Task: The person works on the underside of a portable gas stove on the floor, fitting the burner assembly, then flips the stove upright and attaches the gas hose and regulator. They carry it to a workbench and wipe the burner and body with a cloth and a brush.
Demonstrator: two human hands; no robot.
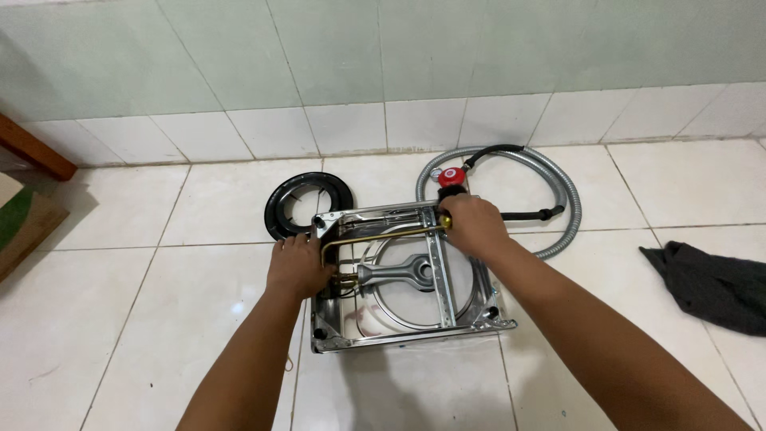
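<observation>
Both forearms reach in from the near edge toward an upturned stove lying on the floor. On the left hand, the fingers curl down over the stove's left rim, beside the bend of a brass tube; whether they pinch the tube or only press on the rim cannot be told. On the right hand, the fingers are closed around the far right end of that tube, at the stove's far right corner, where the tube meets a fitting.

Running from the left hand to the right along the far side of the stove, the tube bends down at its left end toward a grey burner. That burner lies inside the open steel body, crossed by a perforated steel strap that runs near to far. A round opening shows behind the burner.

Just beyond the right hand sits a red regulator, joined to a black hose and a grey corrugated hose that loops off to the right. A black ring lies on the floor touching the stove's far left corner. Well off to the right lies a dark cloth. Pale tiles cover the floor and the wall at the far side. At the far left edge are a wooden bar and some cardboard.
</observation>
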